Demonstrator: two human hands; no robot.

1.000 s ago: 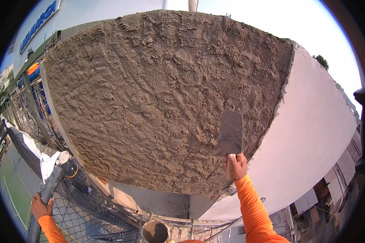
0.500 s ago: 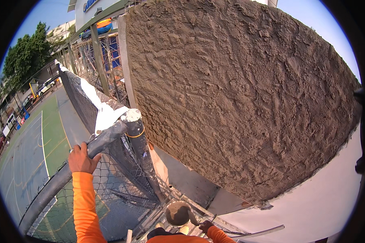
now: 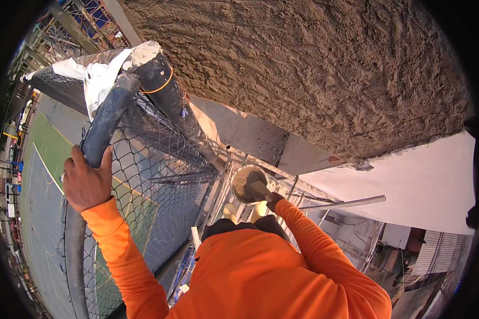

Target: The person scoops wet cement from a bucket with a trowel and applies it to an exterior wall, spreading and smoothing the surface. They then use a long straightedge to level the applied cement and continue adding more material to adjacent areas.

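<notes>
My left hand [image 3: 88, 181] is wrapped round a thick dark pipe [image 3: 109, 118], the top rail of a chain-link fence. Lower down, my right hand [image 3: 274, 201] grips a trowel [image 3: 261, 190] by its handle. The trowel's blade lies over the mouth of a round bucket [image 3: 233, 185], which holds grey-brown mortar [image 3: 245, 178]. How deep the blade goes into the mortar I cannot tell. The bucket stands just ahead of my feet, in pale boots [image 3: 230, 211].
Rough wet plaster [image 3: 314, 74] covers the wall ahead, above a smooth white surface [image 3: 404, 181]. I stand high on narrow scaffold planks. Chain-link mesh [image 3: 154, 186] separates me from a sports court [image 3: 45, 175] far below. A metal bar [image 3: 351, 203] juts out at right.
My view has tilted down, bringing the bucket and my body further into sight. The trowel's blade has moved from beside the bucket to over its mouth. My left hand keeps hold of the pipe.
</notes>
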